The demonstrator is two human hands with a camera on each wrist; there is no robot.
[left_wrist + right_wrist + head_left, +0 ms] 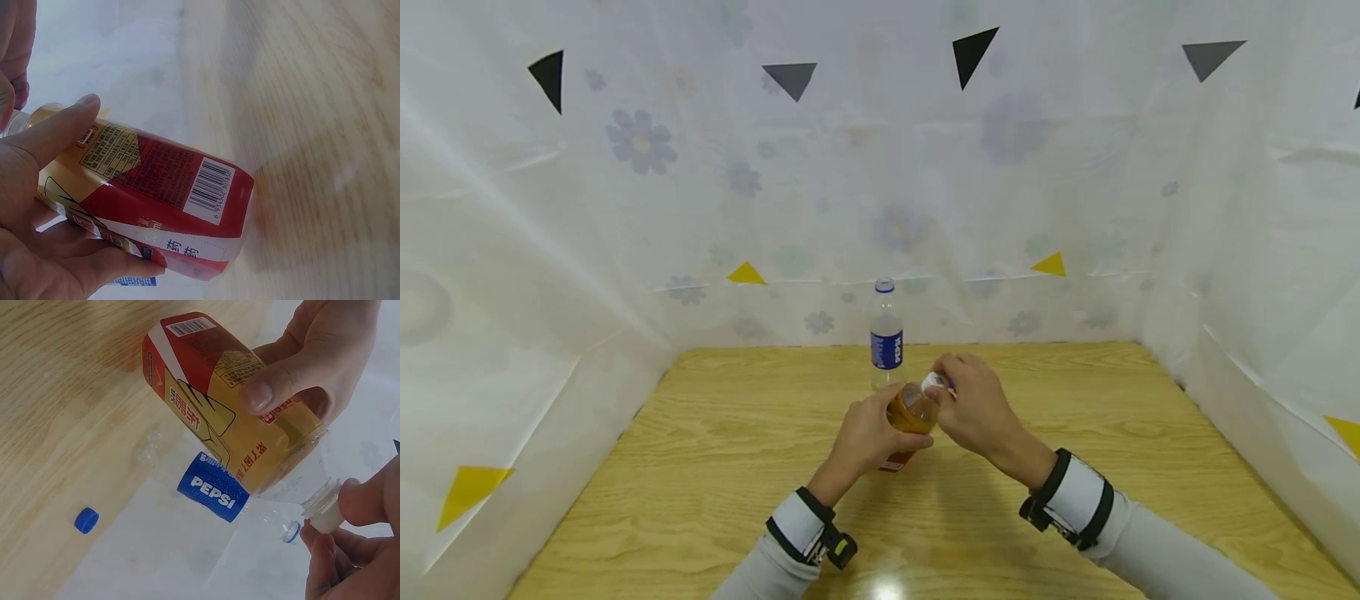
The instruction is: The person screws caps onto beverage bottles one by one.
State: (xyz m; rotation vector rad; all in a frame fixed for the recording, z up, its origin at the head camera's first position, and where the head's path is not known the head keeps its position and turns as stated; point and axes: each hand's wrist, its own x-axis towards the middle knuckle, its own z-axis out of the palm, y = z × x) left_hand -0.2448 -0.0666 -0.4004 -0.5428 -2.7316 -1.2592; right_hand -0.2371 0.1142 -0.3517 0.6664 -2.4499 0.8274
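- Left hand (867,433): fingers curled round the tilted amber-drink bottle (212,412), before the Pepsi bottle (887,348);
- right hand (979,408): fingers pinching its white cap (327,519) at the neck;
- blue cap (87,520) on the tabletop (700,442).

Blurred fine print (164,165) on red-gold bottle (150,199)

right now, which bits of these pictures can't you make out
Head view: base of the Pepsi bottle, hidden behind the amber bottle and left hand.
Right wrist view: whether the white cap is loose; fingers of the right hand partly cover it.
Left wrist view: smallest print on the label, too fine and blurred.
Left wrist view: most of the right hand, cut off by the left edge.
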